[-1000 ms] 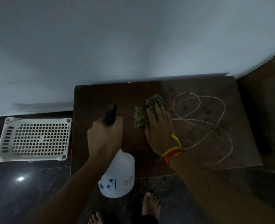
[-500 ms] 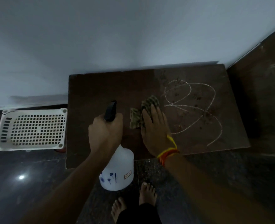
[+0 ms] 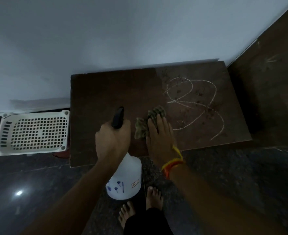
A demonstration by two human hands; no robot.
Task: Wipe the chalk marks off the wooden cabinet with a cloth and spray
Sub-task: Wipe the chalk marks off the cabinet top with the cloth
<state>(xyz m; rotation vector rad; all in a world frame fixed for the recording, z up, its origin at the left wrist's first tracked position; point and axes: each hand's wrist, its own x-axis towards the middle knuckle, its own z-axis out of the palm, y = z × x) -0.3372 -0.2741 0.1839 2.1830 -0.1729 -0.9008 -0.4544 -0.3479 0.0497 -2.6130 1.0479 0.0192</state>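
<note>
Checked green cloth [image 3: 154, 116] – white bottle [image 3: 125, 178], dark-brown cabinet [image 3: 106, 92].

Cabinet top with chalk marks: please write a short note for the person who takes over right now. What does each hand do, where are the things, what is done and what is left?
Left hand: grips the neck of the white spray bottle, held in the air at the cabinet's near edge, black nozzle pointing away.
Right hand: fingers flat, pressing the cloth on the wooden cabinet top, just left of the chalk marks.
Done: dark droplet spots lie over the marks, so they look sprayed.
Left: the looping chalk lines are still whole; wipe rightward across them.
</note>
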